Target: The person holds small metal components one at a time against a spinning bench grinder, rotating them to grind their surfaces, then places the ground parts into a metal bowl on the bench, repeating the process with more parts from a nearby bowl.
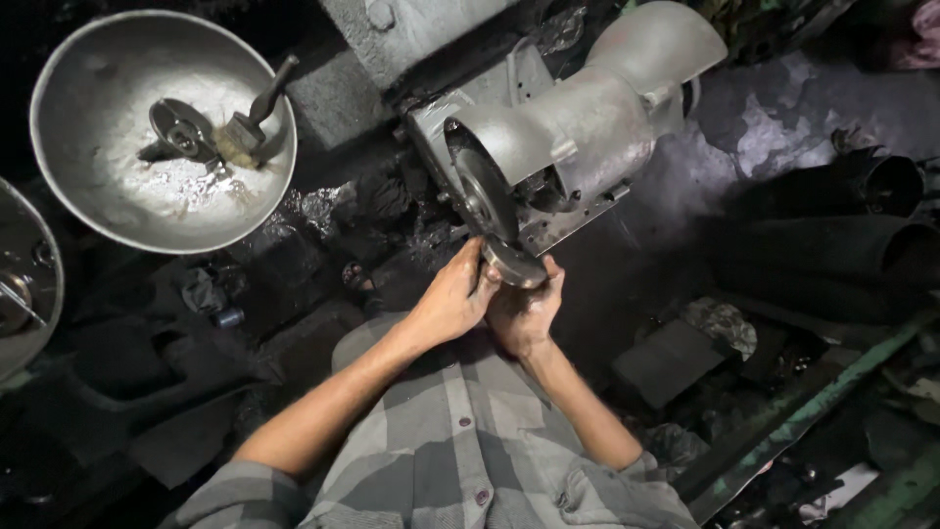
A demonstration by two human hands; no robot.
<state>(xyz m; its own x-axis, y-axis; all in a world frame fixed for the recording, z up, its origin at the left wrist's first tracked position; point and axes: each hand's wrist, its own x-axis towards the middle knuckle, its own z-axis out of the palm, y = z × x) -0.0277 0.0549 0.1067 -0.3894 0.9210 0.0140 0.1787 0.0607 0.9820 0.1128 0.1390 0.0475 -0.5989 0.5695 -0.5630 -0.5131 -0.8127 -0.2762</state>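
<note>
Both my hands hold a small round grey metal part (pixel 513 263) against the lower edge of a dark grinding wheel (pixel 484 194). My left hand (pixel 452 300) grips the part from the left, my right hand (pixel 526 312) cups it from below and the right. The wheel sits under a curved grey metal guard (pixel 578 122) on a bench machine. My fingers hide most of the part.
A large metal bowl (pixel 69 167) at the upper left holds a round metal disc (pixel 181 129) and a brush (pixel 250 122). Another bowl's rim (pixel 39 284) shows at the left edge. Dark pipes (pixel 862 216) lie at the right, a green rail (pixel 813 411) at the lower right.
</note>
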